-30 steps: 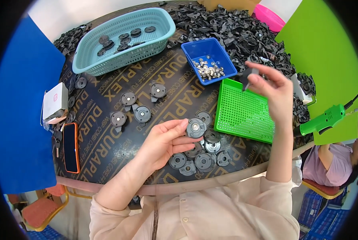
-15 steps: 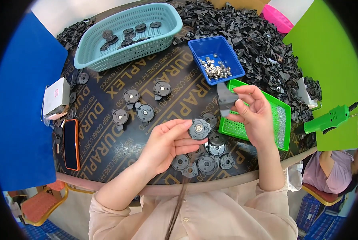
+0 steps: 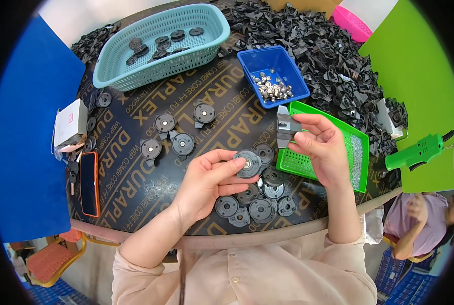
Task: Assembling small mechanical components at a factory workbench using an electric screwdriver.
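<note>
My left hand (image 3: pixel 209 178) grips a round black plastic disc (image 3: pixel 248 163) with a metal piece at its centre, the thumb lying across its face. To its right, my right hand (image 3: pixel 319 145) pinches an angular black plastic bracket (image 3: pixel 286 125) between thumb and fingers; the two parts are apart. Under and beside the held disc lies a cluster of similar discs (image 3: pixel 261 209) near the table's front edge. Several assembled discs with tabs (image 3: pixel 183 144) rest to the left of my left hand. Small metal bushings (image 3: pixel 272 90) fill part of a blue bin (image 3: pixel 295 76) beyond the bracket.
A light-blue basket (image 3: pixel 158 71) with discs stands far left. Black brackets (image 3: pixel 333 76) are heaped at the far right. Beneath my right hand is a green tray (image 3: pixel 298 166) with small clear parts. A green power screwdriver (image 3: pixel 415 152) is at right, a phone (image 3: pixel 90 183) at left.
The bracket in my right hand has turned, showing another face. My left thumb has moved onto the disc's face, and the disc has tilted slightly. A person at right has raised a hand.
</note>
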{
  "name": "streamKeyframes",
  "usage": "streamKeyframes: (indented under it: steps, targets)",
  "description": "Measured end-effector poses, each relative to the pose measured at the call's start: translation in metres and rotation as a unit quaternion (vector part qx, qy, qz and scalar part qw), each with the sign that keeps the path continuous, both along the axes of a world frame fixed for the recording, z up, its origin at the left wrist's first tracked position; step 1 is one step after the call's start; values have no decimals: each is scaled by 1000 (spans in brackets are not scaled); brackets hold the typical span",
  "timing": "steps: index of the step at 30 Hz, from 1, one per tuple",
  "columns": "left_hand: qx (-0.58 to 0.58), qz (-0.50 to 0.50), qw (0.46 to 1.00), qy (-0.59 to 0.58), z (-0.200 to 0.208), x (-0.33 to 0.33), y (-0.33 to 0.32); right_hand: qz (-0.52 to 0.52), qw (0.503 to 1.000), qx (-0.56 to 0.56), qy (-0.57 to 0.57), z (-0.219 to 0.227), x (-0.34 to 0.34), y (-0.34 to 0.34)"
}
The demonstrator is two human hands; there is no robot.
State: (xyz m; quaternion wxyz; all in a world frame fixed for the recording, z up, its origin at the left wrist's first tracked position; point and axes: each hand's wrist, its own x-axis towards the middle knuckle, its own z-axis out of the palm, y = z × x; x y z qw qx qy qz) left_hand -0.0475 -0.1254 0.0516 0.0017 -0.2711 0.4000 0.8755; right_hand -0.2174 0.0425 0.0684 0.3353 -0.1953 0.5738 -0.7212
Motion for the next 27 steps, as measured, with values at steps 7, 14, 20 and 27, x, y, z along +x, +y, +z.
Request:
streamKeyframes:
  steps: [7, 14, 20, 27]
  targets:
    - [54, -4, 999, 3, 0, 0, -2, -17, 992, 24, 121, -3, 12, -4]
    - [57, 2, 997, 43, -8, 3, 2, 62, 960, 26, 270, -16, 40, -15]
    - [45, -15, 997, 58, -4, 2, 3, 72, 991, 33, 109, -14, 45, -17]
    - [37, -16, 998, 53, -1, 2, 3, 81, 993, -13, 87, -20, 45, -19]
